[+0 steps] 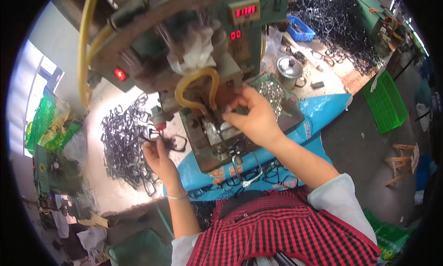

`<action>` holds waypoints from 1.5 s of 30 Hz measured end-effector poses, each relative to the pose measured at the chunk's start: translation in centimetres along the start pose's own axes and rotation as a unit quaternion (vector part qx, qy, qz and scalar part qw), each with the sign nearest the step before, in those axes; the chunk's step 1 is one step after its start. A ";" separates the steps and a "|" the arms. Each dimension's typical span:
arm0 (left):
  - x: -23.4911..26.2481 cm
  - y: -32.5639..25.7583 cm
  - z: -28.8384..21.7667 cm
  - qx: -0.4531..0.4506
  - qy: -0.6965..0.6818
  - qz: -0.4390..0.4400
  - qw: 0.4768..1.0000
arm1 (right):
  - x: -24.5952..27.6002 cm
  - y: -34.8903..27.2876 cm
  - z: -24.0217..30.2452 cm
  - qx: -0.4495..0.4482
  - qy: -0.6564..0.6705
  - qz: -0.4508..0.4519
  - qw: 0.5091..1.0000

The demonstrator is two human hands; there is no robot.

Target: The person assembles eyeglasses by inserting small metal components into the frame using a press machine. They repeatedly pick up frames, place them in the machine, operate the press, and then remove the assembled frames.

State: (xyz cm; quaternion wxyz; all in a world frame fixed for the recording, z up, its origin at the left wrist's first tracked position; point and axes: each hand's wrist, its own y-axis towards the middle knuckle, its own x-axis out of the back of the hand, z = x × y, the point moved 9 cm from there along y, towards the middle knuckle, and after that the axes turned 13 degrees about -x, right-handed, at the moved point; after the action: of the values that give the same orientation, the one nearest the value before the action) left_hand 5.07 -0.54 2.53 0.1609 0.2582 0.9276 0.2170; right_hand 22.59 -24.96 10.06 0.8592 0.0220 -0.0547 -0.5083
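My left hand [156, 156] pinches a black eyeglass frame [171, 141] at the edge of a heap of black frames [122, 143] on the pale bench. My right hand [251, 116] reaches up to the jaws of a green bench machine [207, 53], its fingertips closed on a small shiny part at the fixture [220, 132]. A yellow hose loop [196, 83] hangs just left of that hand. A tray of small silver parts [270, 89] lies right behind my right hand.
A blue plastic sheet [323, 110] with several finished frames [258, 176] drapes toward my lap. A metal pot [290, 68], a blue bin [301, 29] and another big heap of frames [339, 23] sit at the back right. A green crate [385, 102] stands on the floor.
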 end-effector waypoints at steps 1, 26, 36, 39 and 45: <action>-0.6 0.4 -2.3 -0.032 0.014 -0.010 0.999 | 0.2 -0.4 0.3 -0.001 0.006 -0.009 1.000; -14.1 -8.8 -16.3 -0.591 0.123 0.374 0.704 | 9.8 -0.9 -5.0 0.124 -0.412 -0.224 0.875; -13.0 -9.4 -14.7 -0.459 0.110 0.365 0.802 | 6.6 1.6 -5.0 0.189 -0.529 -0.174 0.809; -6.4 -9.0 -9.9 -0.421 0.257 0.320 0.809 | 7.9 0.6 -3.6 0.164 -0.484 -0.205 0.835; -3.4 2.3 -9.0 -0.364 0.505 0.184 0.760 | 8.6 3.1 -5.9 0.188 -0.388 -0.210 0.878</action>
State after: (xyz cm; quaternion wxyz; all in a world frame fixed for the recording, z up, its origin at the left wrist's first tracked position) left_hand 5.03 -3.53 11.97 -0.2919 0.1991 0.6599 0.6631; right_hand 30.14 -31.11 5.11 0.6220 -0.0045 -0.4723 -0.6245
